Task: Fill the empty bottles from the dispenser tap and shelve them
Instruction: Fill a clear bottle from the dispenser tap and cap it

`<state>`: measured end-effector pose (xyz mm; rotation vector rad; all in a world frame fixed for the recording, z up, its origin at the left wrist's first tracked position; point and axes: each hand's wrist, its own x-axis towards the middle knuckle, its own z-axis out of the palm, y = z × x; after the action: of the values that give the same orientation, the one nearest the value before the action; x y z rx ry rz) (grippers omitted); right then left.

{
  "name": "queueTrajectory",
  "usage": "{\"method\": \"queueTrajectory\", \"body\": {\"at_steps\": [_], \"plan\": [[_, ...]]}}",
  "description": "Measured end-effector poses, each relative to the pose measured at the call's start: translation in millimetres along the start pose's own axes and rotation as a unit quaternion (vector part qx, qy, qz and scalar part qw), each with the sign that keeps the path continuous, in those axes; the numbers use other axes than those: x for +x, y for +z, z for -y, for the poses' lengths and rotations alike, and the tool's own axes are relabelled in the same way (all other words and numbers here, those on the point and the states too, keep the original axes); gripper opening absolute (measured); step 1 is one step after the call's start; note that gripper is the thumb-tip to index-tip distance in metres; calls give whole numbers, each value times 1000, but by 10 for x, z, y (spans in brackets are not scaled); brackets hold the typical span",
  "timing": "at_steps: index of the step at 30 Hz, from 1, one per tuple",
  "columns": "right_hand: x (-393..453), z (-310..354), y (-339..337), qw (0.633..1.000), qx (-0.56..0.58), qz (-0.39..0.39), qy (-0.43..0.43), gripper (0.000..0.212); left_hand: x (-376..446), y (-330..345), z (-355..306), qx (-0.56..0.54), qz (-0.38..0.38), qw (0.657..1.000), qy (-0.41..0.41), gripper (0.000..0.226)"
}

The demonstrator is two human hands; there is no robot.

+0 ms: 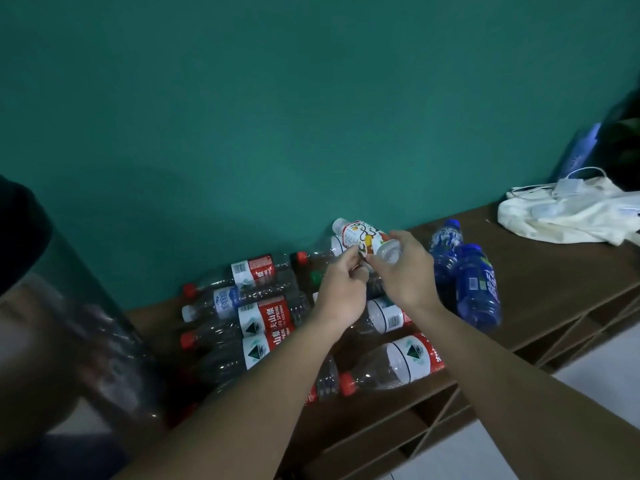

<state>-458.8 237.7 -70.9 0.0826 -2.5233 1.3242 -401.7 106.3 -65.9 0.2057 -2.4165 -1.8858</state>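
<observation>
A small white bottle (360,235) with a colourful label and a white cap is held tilted above the pile, cap pointing up and left. My right hand (408,271) grips its bottom end. My left hand (341,292) pinches its lower side at the label. Under the hands, several empty clear bottles (263,320) with red-and-white labels and red caps lie on their sides on the brown shelf top (554,268). Two blue bottles (474,285) lie just right of my right hand.
A big clear water jug (79,334) fills the left foreground, blurred. A white cloth bag (568,216) with a charger and cable lies at the far right of the shelf top. Open shelf compartments (398,427) run below. A green wall stands behind.
</observation>
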Motion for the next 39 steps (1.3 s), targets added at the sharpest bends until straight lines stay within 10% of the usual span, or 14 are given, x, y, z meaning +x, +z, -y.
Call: {"method": "queueTrajectory", "body": {"at_steps": [12,17,29,33,39], "plan": [[-1528,628,-479,975,205,55,-65,62,-1025,-401,-317,-262,-100,960,-4,54],[-1932,1123,-654,950,272,140,-55,52,-1920,-742,-135,-118,-103,984,83,63],[-2881,1757,-359,955,126,254,-85,77,-3380,-1276,261,-27,-144,986,83,70],[-3117,1944,-385,957,60,252,-132,36,-3637,-1438,440,-40,-149,986,58,49],[-3187,2207,-317,911,-268,162,-270,89,-3936,-1550,742,9,-165,985,58,55]]}}
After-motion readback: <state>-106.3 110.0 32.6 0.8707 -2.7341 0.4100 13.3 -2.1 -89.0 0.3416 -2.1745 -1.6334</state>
